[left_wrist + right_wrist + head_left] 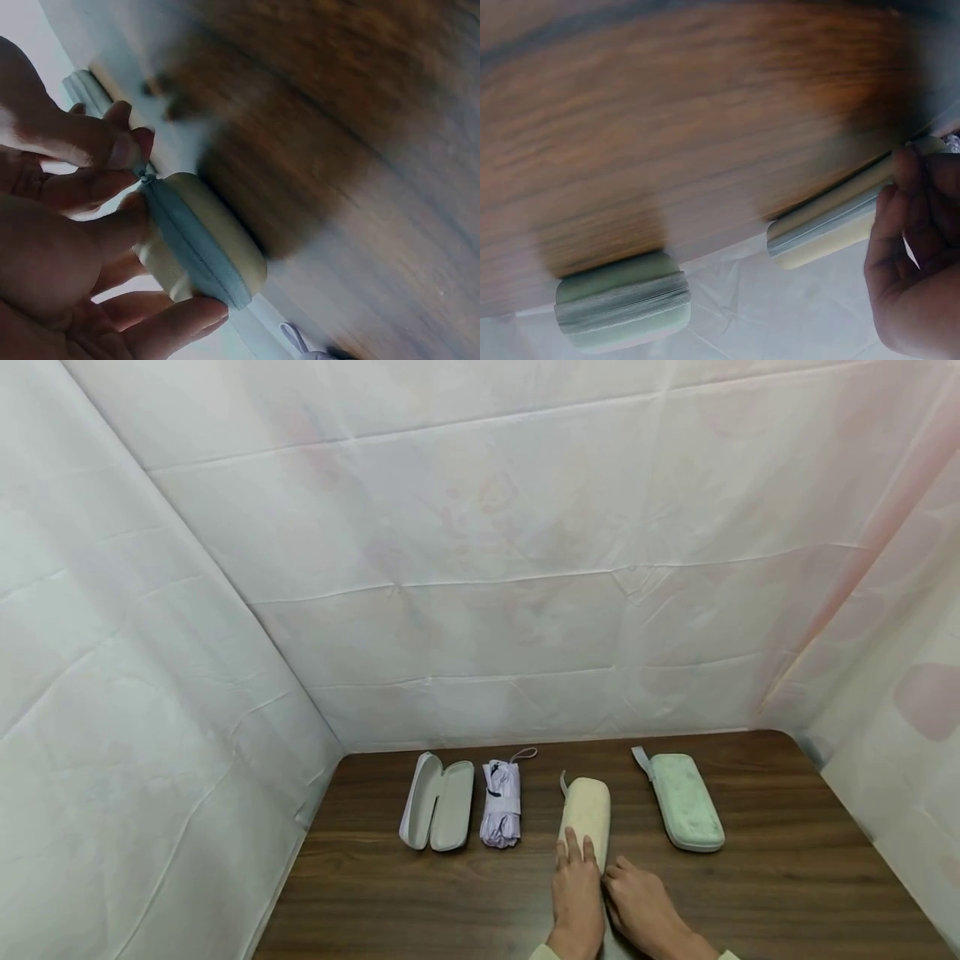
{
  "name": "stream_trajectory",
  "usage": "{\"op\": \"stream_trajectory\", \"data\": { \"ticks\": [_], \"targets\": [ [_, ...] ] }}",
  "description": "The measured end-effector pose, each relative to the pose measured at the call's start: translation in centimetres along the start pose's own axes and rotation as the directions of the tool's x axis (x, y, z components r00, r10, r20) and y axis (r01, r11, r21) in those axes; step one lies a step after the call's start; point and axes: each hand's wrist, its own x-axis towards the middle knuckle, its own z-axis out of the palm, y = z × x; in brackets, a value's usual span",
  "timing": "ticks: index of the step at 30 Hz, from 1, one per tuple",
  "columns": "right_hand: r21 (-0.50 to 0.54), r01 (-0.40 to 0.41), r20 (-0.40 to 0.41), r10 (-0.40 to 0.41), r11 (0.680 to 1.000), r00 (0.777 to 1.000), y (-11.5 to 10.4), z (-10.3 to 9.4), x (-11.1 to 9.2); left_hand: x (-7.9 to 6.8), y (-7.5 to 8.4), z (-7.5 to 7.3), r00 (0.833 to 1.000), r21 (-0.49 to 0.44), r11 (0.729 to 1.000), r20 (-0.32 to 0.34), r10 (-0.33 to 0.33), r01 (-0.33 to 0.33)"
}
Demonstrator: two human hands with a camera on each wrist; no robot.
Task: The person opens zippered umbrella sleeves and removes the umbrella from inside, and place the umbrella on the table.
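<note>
A cream zip case [587,806] lies lengthwise on the brown table, its strap at the far end. My left hand [577,889] holds it, with fingers stretched over its top. In the left wrist view, fingers of that hand reach both sides of the case's grey zip [191,236]. At the near right corner my right hand [639,897] pinches the zipper pull [144,174] between thumb and fingertips. The zip looks closed along the side facing the right wrist camera. The right hand partly hides the case's near end there.
Left of the hands lie a folded lilac umbrella [501,806] with a wrist loop and an opened case [452,806] with a grey lining. A pale green zip case [686,802] sits on the right. Patterned white cloth [480,635] hangs behind the table [360,893] and at its sides.
</note>
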Motion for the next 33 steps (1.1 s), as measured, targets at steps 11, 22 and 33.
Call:
{"op": "stream_trajectory", "data": {
  "ticks": [11,22,33],
  "targets": [
    [-0.044,-0.077,-0.004,0.077,0.996,0.997,1.1,-0.2,-0.7,1.8,-4.6,-0.2,0.899,-0.137,0.896,0.059,0.433,-0.422],
    [-0.105,-0.088,-0.078,0.080,0.991,0.994,3.2,-0.6,-1.2,2.4,-4.7,0.5,0.856,-0.212,0.844,0.055,0.515,-0.494],
    [-0.089,-0.085,-0.080,0.078,0.992,0.994,3.4,-0.4,-1.1,2.0,-3.0,1.3,0.899,-0.209,0.881,0.018,0.438,-0.425]
  ]
}}
